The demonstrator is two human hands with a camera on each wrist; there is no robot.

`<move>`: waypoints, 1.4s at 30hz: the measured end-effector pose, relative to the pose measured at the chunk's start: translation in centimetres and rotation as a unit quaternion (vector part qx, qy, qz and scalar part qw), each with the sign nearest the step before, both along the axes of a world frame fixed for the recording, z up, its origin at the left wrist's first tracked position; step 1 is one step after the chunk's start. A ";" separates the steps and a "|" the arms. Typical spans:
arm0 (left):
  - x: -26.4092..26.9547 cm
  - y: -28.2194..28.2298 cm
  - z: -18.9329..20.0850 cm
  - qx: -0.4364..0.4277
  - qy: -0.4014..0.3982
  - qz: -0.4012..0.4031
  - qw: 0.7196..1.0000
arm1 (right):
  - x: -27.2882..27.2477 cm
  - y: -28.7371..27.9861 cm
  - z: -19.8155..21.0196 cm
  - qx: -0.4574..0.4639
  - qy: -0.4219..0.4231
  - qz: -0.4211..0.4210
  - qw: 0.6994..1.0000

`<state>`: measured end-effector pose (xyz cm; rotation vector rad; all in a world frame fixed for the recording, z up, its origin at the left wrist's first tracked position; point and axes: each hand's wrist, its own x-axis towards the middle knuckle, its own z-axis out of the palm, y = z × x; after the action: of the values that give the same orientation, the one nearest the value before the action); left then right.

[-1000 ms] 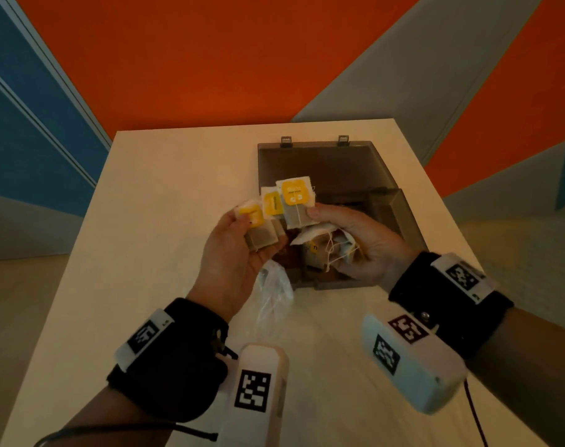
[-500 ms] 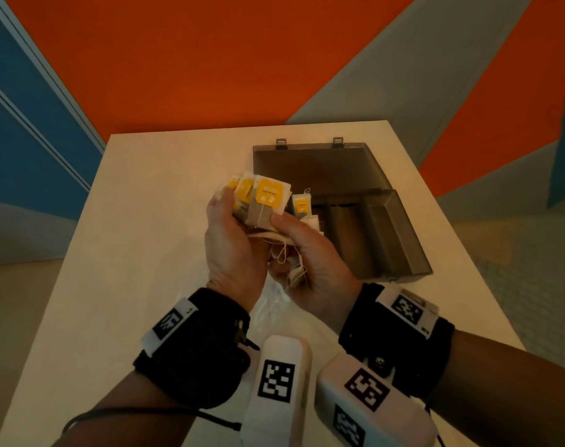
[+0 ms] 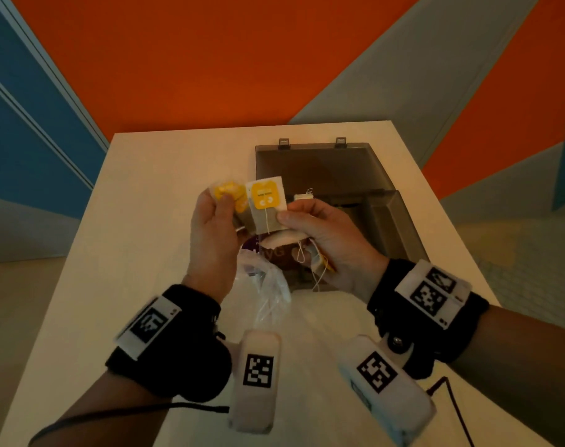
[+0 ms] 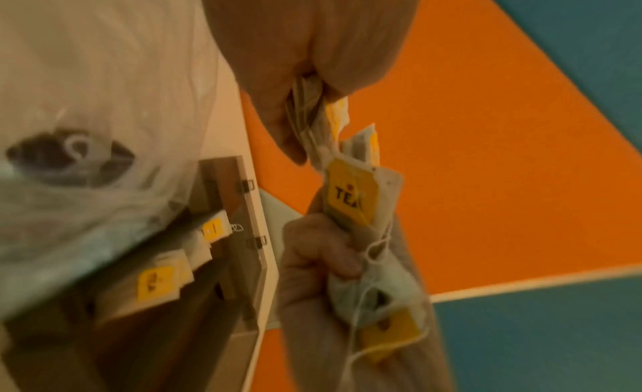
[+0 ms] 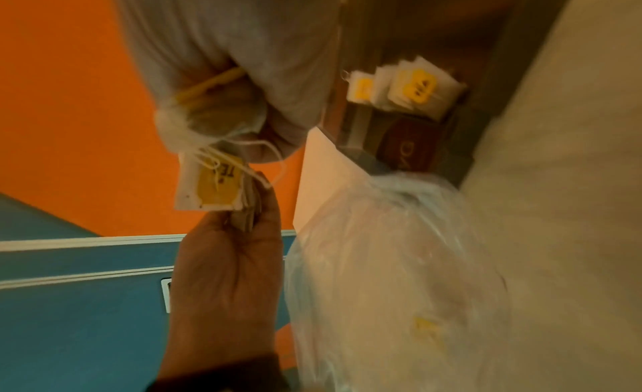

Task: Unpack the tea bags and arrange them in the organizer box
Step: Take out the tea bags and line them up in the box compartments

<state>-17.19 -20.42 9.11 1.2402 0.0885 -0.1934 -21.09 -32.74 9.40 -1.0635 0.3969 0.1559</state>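
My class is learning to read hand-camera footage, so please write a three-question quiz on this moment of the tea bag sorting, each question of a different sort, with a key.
1. True or false: the organizer box has its lid shut.
2. Multiple choice: where is the clear plastic bag? A) inside the box B) on the table, near side of the box C) on the floor
3. Fill in: both the left hand and the right hand are holding ____.

Key
1. False: the lid lies open, and tea bags already stand in a compartment.
2. B
3. Tea bags; the front one is pinched by both hands, and the right also grips a tangled bunch.
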 end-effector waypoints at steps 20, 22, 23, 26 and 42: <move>-0.3 0.0 -1.3 -0.014 0.025 -0.102 0.994 | 0.4 -2.8 0.6 -0.003 0.023 0.010 1.000; -0.3 0.0 -1.4 -0.027 0.033 -0.098 0.994 | 0.5 -3.3 1.1 0.011 0.013 -0.032 0.999; -0.4 0.0 -1.5 -0.032 0.039 -0.094 0.994 | 0.5 -3.4 1.2 0.015 0.004 -0.052 0.999; -0.8 -0.3 -1.7 -0.038 0.050 -0.084 0.995 | 0.6 -3.0 1.7 0.018 -0.038 -0.075 0.996; -1.9 -0.8 -0.4 -0.034 0.061 -0.102 0.992 | 1.1 -1.6 1.6 -0.348 -0.288 -0.101 0.887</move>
<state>-19.11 -21.20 8.70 1.1692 0.0617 -0.4463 -20.02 -34.32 10.98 -1.6948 0.0036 -0.5260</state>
